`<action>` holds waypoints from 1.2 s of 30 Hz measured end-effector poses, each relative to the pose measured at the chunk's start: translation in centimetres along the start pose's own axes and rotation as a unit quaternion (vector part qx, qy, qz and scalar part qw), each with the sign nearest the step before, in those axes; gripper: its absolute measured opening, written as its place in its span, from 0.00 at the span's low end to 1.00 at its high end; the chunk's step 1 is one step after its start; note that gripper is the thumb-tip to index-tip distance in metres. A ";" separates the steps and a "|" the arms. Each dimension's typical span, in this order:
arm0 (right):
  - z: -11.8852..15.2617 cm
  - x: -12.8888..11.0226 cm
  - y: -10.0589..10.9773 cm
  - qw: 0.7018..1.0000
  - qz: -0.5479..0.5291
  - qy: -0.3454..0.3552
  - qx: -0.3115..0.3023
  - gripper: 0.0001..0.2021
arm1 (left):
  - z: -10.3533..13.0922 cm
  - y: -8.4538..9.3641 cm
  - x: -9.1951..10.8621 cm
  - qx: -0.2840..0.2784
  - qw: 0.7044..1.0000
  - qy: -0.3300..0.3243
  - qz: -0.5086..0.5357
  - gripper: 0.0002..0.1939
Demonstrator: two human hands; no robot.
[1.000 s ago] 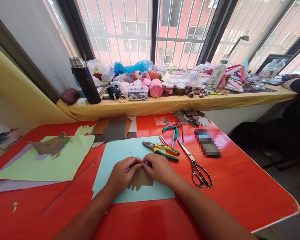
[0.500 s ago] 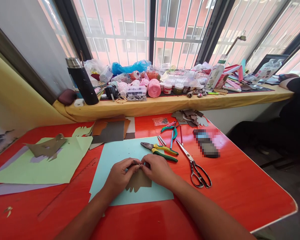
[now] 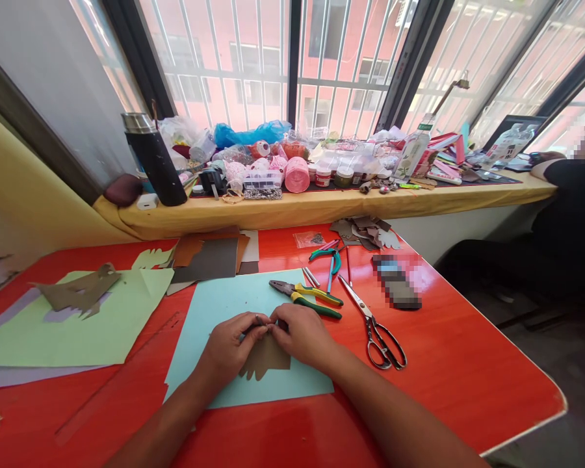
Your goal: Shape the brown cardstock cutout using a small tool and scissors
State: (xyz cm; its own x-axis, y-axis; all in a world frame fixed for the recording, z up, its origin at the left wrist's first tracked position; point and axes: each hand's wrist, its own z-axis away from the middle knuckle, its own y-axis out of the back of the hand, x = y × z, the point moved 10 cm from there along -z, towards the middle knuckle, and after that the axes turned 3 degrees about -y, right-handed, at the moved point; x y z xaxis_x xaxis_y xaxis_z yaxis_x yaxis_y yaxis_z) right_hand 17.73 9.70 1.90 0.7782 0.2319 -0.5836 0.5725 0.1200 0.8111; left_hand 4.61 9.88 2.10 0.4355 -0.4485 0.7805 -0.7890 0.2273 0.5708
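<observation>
A small brown cut-out piece [image 3: 269, 357], like thin leather or card with a scalloped lower edge, is pinched along its top by both hands over a light blue sheet [image 3: 224, 292]. My left hand [image 3: 229, 343] is closed on the piece's upper left, thumb and fingertips together. Close against it, my right hand [image 3: 303, 331] pinches the same top edge. Whatever tiny thing may sit between the fingertips is hidden. Just beyond the hands lie combination pliers [image 3: 306, 298] with yellow and green handles, on the sheet's upper right part.
Scissors [image 3: 373, 325] lie right of the sheet, with green-handled pliers [image 3: 335, 259] behind them. Brown scraps [image 3: 363, 232] are piled at the back. At left are a pale green sheet [image 3: 141, 318] and a clear ruler [image 3: 119, 374]. A person in black [image 3: 572, 201] sits at right.
The whole view has shifted slightly, so things appear a little further left. Both hands keep their pinch on the brown piece, with hardly any movement.
</observation>
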 end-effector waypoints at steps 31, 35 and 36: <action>0.0 0.1 -0.1 1.000 0.015 -0.005 0.004 0.05 | -0.2 -0.1 0.4 -0.005 0.999 0.003 0.036 0.09; 0.0 0.2 -0.3 1.000 0.018 -0.006 0.004 0.04 | -0.2 -0.1 0.3 -0.003 0.999 0.008 0.042 0.09; 0.0 0.2 -0.3 1.000 0.018 -0.006 0.005 0.04 | -0.2 0.0 0.3 -0.002 0.999 0.009 0.043 0.09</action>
State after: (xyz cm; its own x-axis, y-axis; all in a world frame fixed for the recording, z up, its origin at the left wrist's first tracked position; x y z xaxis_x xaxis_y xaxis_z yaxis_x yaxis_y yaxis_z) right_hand 17.74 9.70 1.52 0.8010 0.2247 -0.5549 0.5468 0.1030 0.8309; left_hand 4.83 9.92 2.33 0.3746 -0.4114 0.8309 -0.8223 0.2667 0.5027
